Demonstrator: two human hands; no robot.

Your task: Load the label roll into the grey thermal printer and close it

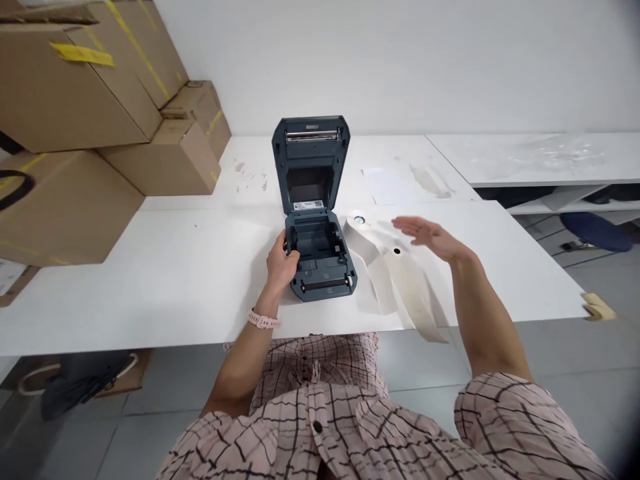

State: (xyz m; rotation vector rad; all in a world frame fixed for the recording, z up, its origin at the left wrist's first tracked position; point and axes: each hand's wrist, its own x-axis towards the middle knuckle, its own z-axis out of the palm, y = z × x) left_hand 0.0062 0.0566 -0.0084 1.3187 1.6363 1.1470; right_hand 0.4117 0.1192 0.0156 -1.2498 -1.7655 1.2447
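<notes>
A dark grey label printer (315,268) stands on the white table with its lid (310,157) tipped up and back. Its inner bay shows no roll. My left hand (283,261) grips the printer's left side, thumb over the rim and fingers around the outside. To the right of the printer lie two rolls of white labels: one label roll (364,239) touches or nearly touches its side, and another label roll (410,283) trails a loose strip over the front edge. Above and right of these, my right hand (427,237) is held out empty, fingers extended.
Several cardboard boxes (165,157) are stacked at the left back of the white table (200,293). A white sheet (385,185) lies behind the rolls. Brown tape (597,307) covers the right front corner. A blue stool (595,231) stands beyond the right end.
</notes>
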